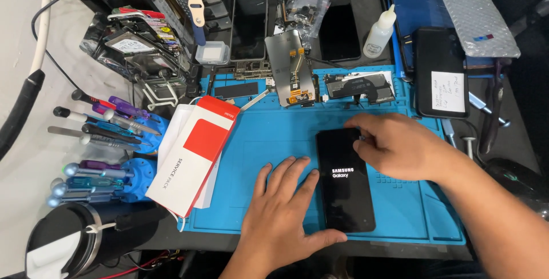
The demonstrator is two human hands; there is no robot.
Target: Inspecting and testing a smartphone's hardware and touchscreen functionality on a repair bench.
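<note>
Blue screwdriver stands (140,159), far left of frame: precision drivers racked, untouched. Red-and-white service box (194,159), left of centre, lying on the blue repair mat (269,136). Your left hand (283,213), lower centre: fingers spread flat, thumb braced against the bottom edge of the black smartphone (345,182). Phone lies centre-right on the mat, screen lit with a boot logo. Your right hand (400,144), right of centre: fingertips pressed on the phone's upper right edge, pinching nothing. Step, by judgement: power-on check; hold steady.

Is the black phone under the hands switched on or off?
On. The black phone lies flat on the blue mat, and white start-up lettering glows on its dark screen.
</note>
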